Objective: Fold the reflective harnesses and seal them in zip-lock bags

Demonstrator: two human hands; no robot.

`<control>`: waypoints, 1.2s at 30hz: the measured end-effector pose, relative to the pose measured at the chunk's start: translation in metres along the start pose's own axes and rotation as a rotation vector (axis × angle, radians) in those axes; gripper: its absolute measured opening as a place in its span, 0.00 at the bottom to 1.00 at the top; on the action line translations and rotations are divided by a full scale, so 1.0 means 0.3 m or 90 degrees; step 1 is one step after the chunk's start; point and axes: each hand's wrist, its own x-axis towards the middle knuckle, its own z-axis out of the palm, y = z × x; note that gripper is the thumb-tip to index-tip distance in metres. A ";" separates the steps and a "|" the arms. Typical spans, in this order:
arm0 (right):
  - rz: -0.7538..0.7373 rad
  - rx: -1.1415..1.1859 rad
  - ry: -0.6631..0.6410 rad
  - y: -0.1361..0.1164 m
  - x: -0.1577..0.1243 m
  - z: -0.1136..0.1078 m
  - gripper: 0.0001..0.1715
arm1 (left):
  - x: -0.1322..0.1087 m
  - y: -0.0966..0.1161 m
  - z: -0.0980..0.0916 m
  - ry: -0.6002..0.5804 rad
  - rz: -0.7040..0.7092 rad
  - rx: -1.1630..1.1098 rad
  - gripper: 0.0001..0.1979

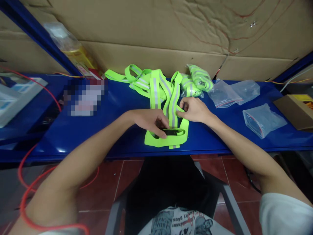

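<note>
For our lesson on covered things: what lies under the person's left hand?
Partly visible at the edge of the left hand are a black piece and neon-green strap; whatever lies directly beneath is covered.

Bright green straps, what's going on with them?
A person has both hands at the green straps, which lie in a loose pile on the blue table. The left hand is at the looped front part, by a dark piece. The right hand seems to pinch the strap's right side. Behind, green bundles sit in clear wrapping, and clear bags lie to the right.
</note>
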 end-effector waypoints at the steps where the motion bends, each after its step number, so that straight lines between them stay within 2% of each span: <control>1: 0.004 0.021 0.004 0.003 0.003 0.000 0.10 | 0.001 -0.001 0.000 0.001 -0.004 -0.002 0.15; 6: -0.043 0.082 0.084 0.013 0.003 0.002 0.09 | -0.002 0.002 0.001 0.006 -0.013 -0.008 0.16; 10: -0.114 0.027 0.112 -0.008 -0.014 0.004 0.11 | -0.002 -0.001 0.000 0.012 -0.018 0.002 0.16; 13: -0.112 0.033 0.098 -0.018 -0.017 0.003 0.08 | 0.000 -0.010 0.000 0.021 -0.003 0.011 0.16; 15: -0.103 0.071 0.086 -0.011 -0.014 -0.003 0.10 | 0.000 -0.015 0.001 0.030 0.001 0.001 0.16; 20: -0.114 0.041 0.143 0.024 -0.011 -0.043 0.09 | -0.001 -0.017 0.001 0.106 -0.043 -0.086 0.23; 23: -0.104 0.074 0.061 0.037 -0.016 -0.058 0.08 | -0.002 -0.016 0.000 0.115 -0.064 -0.112 0.23; 25: -0.102 0.091 -0.006 0.042 -0.017 -0.054 0.11 | -0.001 -0.015 0.000 0.119 -0.075 -0.104 0.22; 26: -0.101 0.083 -0.014 0.044 -0.017 -0.050 0.13 | -0.001 -0.015 0.000 0.126 -0.080 -0.095 0.23; 29: -0.110 0.013 0.076 0.041 -0.020 -0.037 0.17 | 0.003 -0.015 0.004 0.172 -0.092 -0.062 0.23; 31: -0.161 0.010 0.165 0.029 -0.031 -0.038 0.13 | 0.005 -0.015 0.005 0.199 -0.090 -0.051 0.23; 33: -0.267 0.076 0.193 0.007 -0.051 -0.047 0.14 | 0.006 -0.014 0.006 0.211 -0.079 -0.050 0.21; 36: -0.454 0.179 0.082 -0.033 -0.090 -0.054 0.21 | 0.004 -0.007 0.005 0.222 -0.059 -0.049 0.18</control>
